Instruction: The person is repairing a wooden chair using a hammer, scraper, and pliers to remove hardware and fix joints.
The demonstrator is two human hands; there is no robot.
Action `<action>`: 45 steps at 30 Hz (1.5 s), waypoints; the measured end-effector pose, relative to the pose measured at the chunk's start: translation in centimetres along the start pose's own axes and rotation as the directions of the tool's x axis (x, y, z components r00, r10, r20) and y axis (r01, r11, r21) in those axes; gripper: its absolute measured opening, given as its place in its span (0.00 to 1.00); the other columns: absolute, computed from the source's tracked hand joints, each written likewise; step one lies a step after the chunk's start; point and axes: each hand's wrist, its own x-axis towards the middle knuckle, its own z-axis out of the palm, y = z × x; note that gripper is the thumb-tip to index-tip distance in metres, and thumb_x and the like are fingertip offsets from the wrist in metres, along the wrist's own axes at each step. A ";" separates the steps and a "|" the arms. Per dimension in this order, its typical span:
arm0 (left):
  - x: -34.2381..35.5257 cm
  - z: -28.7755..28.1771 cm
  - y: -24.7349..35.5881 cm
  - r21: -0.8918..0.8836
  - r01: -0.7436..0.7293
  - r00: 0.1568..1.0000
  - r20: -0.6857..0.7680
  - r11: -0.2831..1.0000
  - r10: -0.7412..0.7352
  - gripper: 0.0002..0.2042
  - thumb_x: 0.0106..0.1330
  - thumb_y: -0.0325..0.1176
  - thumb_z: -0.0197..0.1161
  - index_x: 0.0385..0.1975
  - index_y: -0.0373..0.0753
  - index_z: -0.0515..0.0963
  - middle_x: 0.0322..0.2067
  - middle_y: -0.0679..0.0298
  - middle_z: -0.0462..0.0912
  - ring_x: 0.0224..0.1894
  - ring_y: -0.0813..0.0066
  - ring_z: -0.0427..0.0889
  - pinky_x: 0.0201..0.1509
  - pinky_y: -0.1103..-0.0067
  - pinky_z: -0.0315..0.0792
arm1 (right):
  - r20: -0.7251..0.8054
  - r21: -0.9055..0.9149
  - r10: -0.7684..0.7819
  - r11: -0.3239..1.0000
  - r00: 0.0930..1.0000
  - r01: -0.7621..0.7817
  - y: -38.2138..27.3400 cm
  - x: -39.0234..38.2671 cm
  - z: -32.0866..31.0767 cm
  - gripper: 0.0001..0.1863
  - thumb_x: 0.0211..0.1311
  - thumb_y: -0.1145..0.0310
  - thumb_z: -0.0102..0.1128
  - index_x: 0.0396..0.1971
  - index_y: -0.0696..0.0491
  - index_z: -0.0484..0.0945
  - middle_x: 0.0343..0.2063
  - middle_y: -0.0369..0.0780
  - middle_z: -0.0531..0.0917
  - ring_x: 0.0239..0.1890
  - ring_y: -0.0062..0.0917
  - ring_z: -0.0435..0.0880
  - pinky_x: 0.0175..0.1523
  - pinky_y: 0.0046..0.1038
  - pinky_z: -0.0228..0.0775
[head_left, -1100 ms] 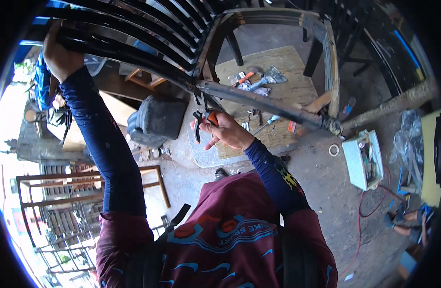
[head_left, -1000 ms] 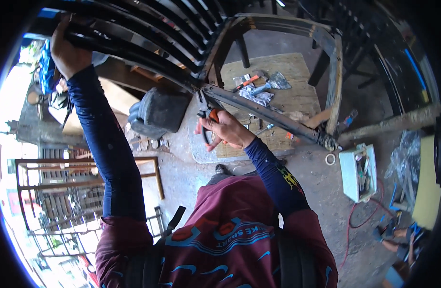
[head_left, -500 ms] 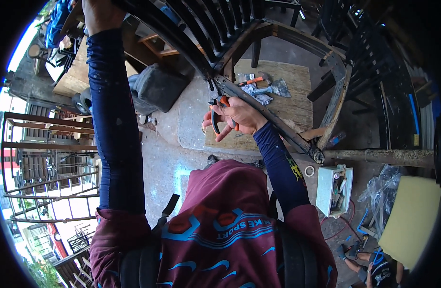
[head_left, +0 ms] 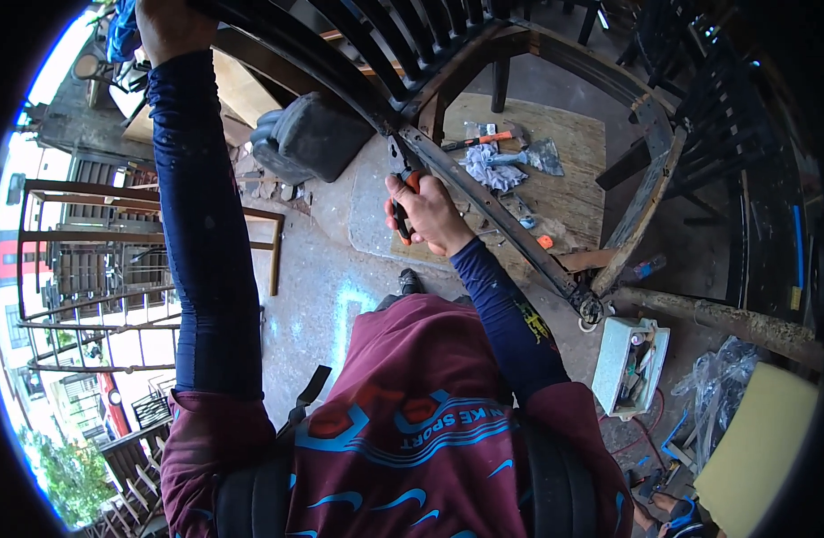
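Observation:
A dark wooden chair (head_left: 470, 184) lies tipped in front of me, its seat frame bare and its slatted back reaching to the upper left. At the top edge my left hand (head_left: 174, 27) is on the end of the chair's back post; its fingertips are mostly out of sight. My right hand (head_left: 432, 215) is closed around the orange-and-black handles of a pair of pliers (head_left: 397, 154). The jaws point up at the corner where the back post meets the seat rail. Whatever they may grip is too small to make out.
Beyond the frame, a wooden board (head_left: 564, 152) carries a hammer (head_left: 483, 140), a brush (head_left: 528, 159) and a crumpled rag (head_left: 492, 170). At right stand a white tool bin (head_left: 629, 368) and a yellowish panel (head_left: 761, 448). A dark cushioned piece (head_left: 318, 139) lies at left. Another person (head_left: 667, 511) shows lower right.
My right hand has tightened from spread fingers to a closed grip on the pliers, and the jaws have risen to the chair's corner. My left hand stays on the post. The view has shifted slightly.

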 end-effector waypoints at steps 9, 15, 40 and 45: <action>1.6 -2.0 -0.4 0.718 -0.688 0.635 0.666 -0.105 0.391 0.13 0.73 0.34 0.58 0.52 0.34 0.77 0.46 0.59 0.83 0.46 0.67 0.84 0.55 0.73 0.80 | -0.069 -0.260 -0.113 0.961 0.991 0.091 3.2 -1.4 -1.3 0.14 0.73 0.64 0.60 0.44 0.61 0.76 0.33 0.41 0.82 0.25 0.25 0.83 0.20 0.27 0.83; 1.2 -1.8 -0.3 0.729 -0.669 0.613 0.651 -0.144 0.448 0.14 0.73 0.34 0.58 0.53 0.34 0.76 0.42 0.61 0.83 0.41 0.69 0.84 0.50 0.75 0.80 | 0.113 -0.055 -0.061 0.996 0.992 0.067 2.1 0.2 -0.2 0.17 0.73 0.65 0.60 0.50 0.65 0.74 0.46 0.46 0.80 0.41 0.32 0.86 0.29 0.35 0.91; 0.6 -2.2 -0.3 0.707 -0.678 0.565 0.677 -0.201 0.472 0.11 0.72 0.33 0.60 0.46 0.31 0.80 0.40 0.60 0.84 0.41 0.68 0.85 0.51 0.73 0.82 | 0.314 -0.048 -0.021 0.998 0.949 0.038 -1.9 1.7 -1.2 0.19 0.75 0.53 0.57 0.50 0.54 0.76 0.49 0.50 0.85 0.54 0.42 0.87 0.30 0.46 0.88; -1.8 1.4 -2.4 0.242 -0.222 0.966 -0.077 0.945 0.246 0.11 0.72 0.31 0.60 0.45 0.30 0.81 0.41 0.58 0.84 0.42 0.67 0.86 0.52 0.72 0.82 | 0.277 0.166 -0.040 0.986 0.960 -0.006 -1.5 1.6 -1.3 0.23 0.76 0.50 0.55 0.54 0.55 0.76 0.45 0.48 0.85 0.51 0.38 0.88 0.26 0.43 0.85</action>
